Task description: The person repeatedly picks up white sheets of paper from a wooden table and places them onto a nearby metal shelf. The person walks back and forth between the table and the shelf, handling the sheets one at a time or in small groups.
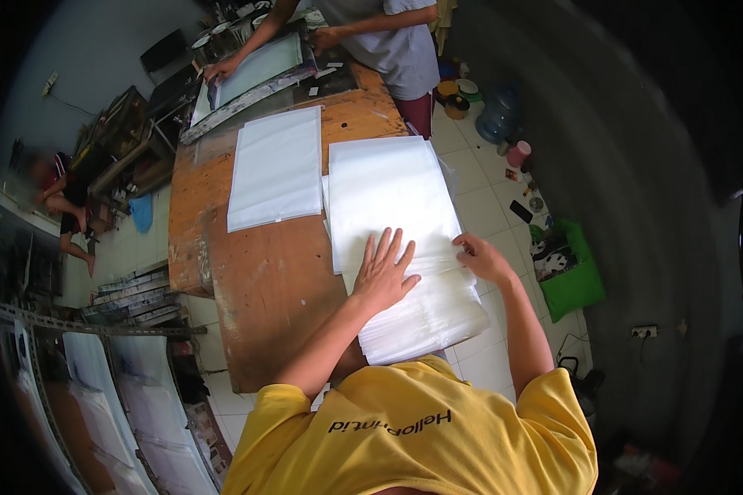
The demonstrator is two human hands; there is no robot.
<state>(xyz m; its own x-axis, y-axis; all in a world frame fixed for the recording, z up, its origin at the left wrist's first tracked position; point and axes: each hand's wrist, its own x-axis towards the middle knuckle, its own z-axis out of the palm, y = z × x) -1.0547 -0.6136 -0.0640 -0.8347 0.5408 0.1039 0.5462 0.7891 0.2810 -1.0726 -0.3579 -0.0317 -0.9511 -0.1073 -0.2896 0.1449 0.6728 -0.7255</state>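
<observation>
A tall stack of white, translucent plastic bags [388, 198] lies in front of me, its near end fanned into many layered edges. My left hand [383, 276] rests flat on top of the stack, fingers spread. At the stack's right edge, my right hand [484, 257] has its fingers curled closed on the edge of a bag; the exact number of layers pinched is hidden. A smaller pile of similar white bags [277, 169] lies to the left, apart from both hands.
The worn wooden table [276, 289] carries both piles. Across it, another person's hands [223, 69] work at a framed screen [260, 74]. On the right floor are a blue water jug [499, 115] and green bag [571, 285]. Racks with white sheets [153, 404] stand lower left.
</observation>
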